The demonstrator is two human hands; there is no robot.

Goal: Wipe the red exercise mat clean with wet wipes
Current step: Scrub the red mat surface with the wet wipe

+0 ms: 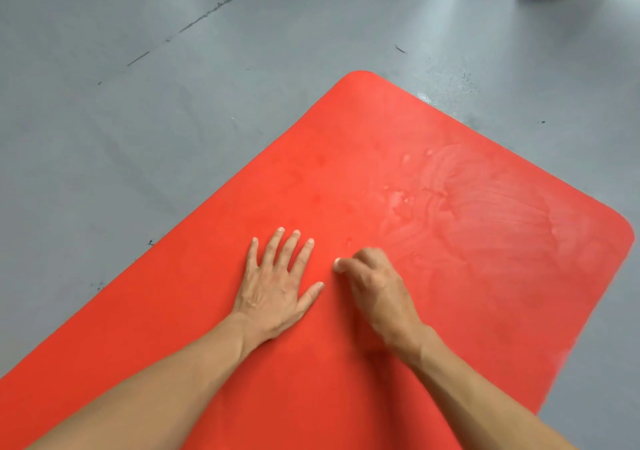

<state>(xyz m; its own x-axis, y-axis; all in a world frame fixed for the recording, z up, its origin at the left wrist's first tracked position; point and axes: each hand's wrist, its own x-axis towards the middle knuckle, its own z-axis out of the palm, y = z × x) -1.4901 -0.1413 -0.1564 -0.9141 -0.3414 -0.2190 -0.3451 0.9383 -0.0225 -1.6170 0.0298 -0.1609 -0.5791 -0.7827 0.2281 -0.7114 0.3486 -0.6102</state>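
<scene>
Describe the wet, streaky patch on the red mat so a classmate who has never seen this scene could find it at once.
Start from the red mat lying on the grey floor. Look past the right hand toward the mat's far right corner. There the wet patch shows pale, glossy smears and droplets, unlike the even matte red around the left hand.

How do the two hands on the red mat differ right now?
The left hand lies flat, fingers straight and spread; the right hand is curled, knuckles up. The left looks sharp, the right blurred. No wipe shows in either; the right's palm is hidden. Both rest on the red mat.
</scene>
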